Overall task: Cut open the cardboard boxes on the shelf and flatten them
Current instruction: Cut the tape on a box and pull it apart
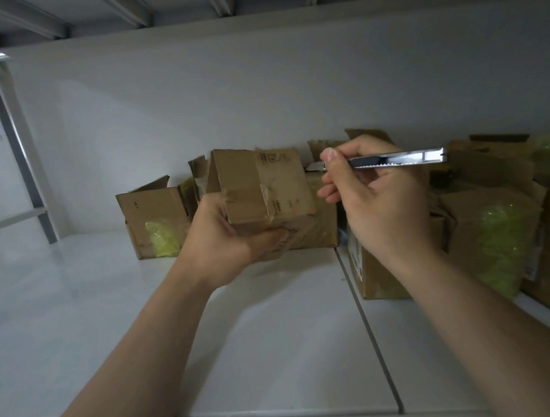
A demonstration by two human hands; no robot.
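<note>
1. The left hand grips a small brown cardboard box sealed with clear tape. Its thumb lies along the lower front edge and its fingers curl round the left side.
2. The small box is held tilted, raised above the white shelf board and in front of the boxes standing there.
3. The right hand holds a slim silver metal utility knife, thumb and fingers closed round the forward part of the handle. The rear of the handle points right.
4. The knife lies level, its tip at the upper right edge of the held box. Contact there cannot be made out.
5. An open brown carton with raised flaps stands at the back left of the shelf, with a yellow-green patch on its front.
6. A larger brown carton stands directly behind the held box.
7. Further brown cartons with yellow-green patches crowd the right side of the shelf, close together.
</note>
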